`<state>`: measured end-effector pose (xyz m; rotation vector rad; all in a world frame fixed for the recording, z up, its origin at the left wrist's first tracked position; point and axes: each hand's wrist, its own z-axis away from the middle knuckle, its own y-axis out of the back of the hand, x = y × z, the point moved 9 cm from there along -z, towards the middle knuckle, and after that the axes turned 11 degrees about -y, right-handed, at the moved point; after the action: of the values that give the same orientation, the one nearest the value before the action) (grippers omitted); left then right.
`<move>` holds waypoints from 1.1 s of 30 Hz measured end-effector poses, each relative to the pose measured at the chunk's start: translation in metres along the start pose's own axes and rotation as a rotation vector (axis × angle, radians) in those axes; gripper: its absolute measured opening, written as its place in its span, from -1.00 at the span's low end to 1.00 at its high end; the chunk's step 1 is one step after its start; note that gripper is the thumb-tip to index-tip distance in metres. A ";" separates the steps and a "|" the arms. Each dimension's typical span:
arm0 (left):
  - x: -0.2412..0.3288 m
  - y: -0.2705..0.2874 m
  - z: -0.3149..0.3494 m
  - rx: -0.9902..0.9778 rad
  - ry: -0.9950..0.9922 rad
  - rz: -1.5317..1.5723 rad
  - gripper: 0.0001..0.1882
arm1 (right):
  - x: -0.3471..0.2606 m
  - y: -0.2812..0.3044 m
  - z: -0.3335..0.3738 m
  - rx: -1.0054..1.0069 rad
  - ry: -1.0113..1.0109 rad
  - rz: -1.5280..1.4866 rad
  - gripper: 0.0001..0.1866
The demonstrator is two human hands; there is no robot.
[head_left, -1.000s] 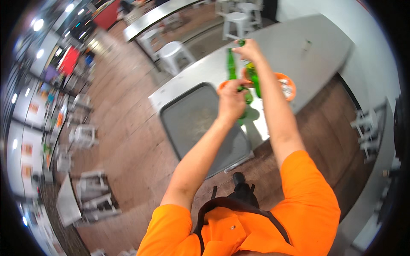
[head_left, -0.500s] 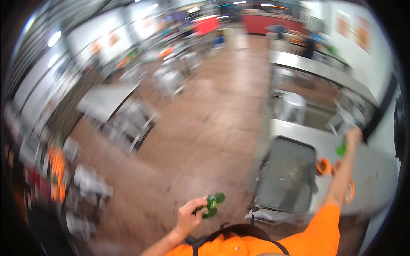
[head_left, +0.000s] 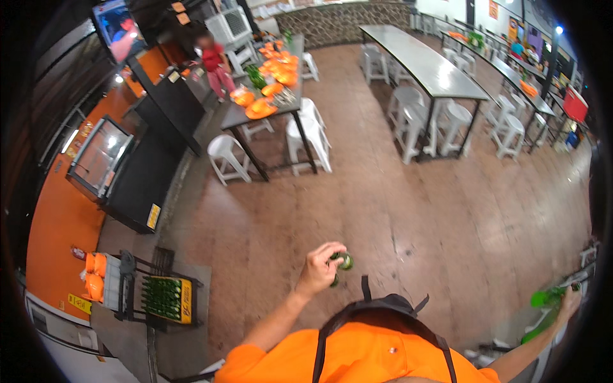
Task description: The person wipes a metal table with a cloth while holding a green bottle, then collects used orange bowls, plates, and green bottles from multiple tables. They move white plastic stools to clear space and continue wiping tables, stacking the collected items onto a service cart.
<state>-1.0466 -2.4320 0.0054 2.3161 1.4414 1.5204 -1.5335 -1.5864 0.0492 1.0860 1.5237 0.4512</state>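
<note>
In front of my body, my left hand [head_left: 318,271] is closed around green glass bottles [head_left: 347,261]; two ends show past the fingers. Far out at the right edge, my right hand [head_left: 569,302] grips more green bottles [head_left: 543,298], which look smeared there. Both hands hang in the air above the tiled floor, apart from any table. How many bottles each hand holds is partly hidden by the fingers.
At lower left, a yellow crate [head_left: 185,305] packed with green bottles stands beside a grey bin [head_left: 112,281] with orange bowls. A table [head_left: 239,118] bears orange dishes, with white stools [head_left: 228,153] around it. A long steel table [head_left: 415,54] stands beyond; a person in red [head_left: 214,59] is far left.
My view has swung left, away from the table with the grey tray, to the crate and dish-covered table. Both hands still hold bottles; my right hand is no longer over that table.
</note>
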 end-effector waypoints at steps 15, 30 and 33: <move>-0.353 0.362 -0.264 0.498 0.260 -0.276 -0.73 | -1.015 -0.696 0.323 -0.494 0.718 -0.369 -0.61; -0.730 0.732 -0.618 0.358 0.114 -0.502 -0.80 | -1.654 -0.850 0.578 -0.810 1.039 -0.813 -0.75; -0.798 0.752 -0.658 0.307 -0.017 -0.607 -0.81 | -1.689 -0.893 0.651 -0.779 1.102 -0.647 -0.77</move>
<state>-1.0993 -3.7039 0.1308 1.7312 2.2265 1.1616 -1.4131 -3.5993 0.1293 -0.3966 2.1891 1.1465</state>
